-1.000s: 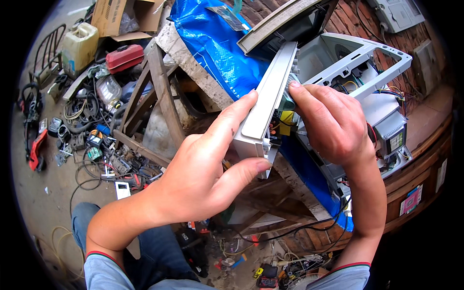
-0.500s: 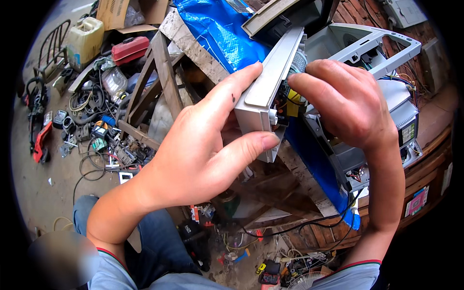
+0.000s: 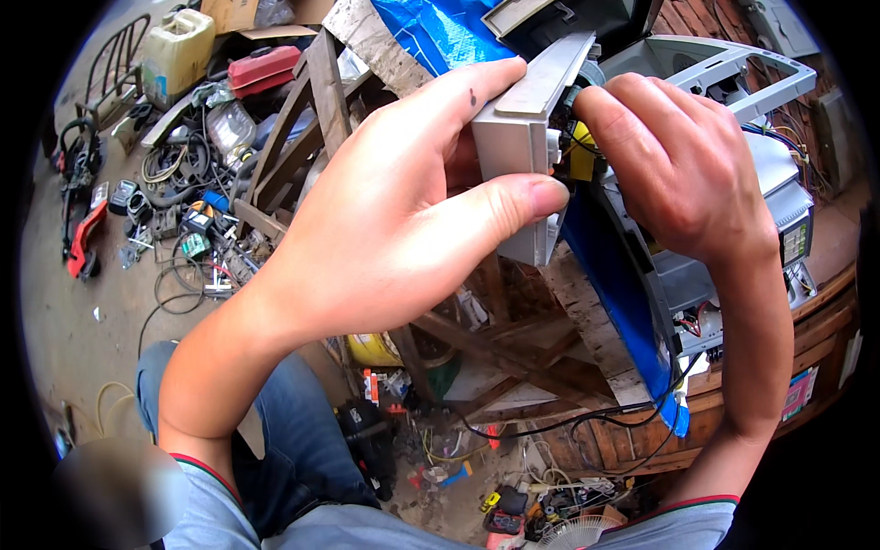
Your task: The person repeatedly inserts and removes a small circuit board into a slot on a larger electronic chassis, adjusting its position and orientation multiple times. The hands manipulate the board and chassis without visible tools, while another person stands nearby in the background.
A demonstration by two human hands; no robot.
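Observation:
My left hand [image 3: 394, 220] is closed around a pale grey plastic panel [image 3: 537, 88], thumb along its near end and fingers along its side. Inside the panel's open right side, a grey-green coiled piece [image 3: 587, 75] and a yellow component [image 3: 581, 158] show beside dark wires. My right hand [image 3: 674, 170] has its fingers curled at that side, the fingertips among these parts; what they grip is hidden. Behind it lies an opened grey appliance housing [image 3: 710, 60] with exposed wiring, a dark-framed lid [image 3: 568, 14] at its top.
A blue tarp [image 3: 426, 32] runs under the appliance on a worn wooden frame [image 3: 321, 78]. Jumbled parts and cables [image 3: 183, 220] cover the floor at left, near a yellowish jerrycan [image 3: 170, 60] and red tank [image 3: 261, 69]. A black cable [image 3: 541, 440] hangs below the tarp.
Both hands and the grey panel have moved upward and a little to the right in the picture. My right fingers are more bent over the panel's side.

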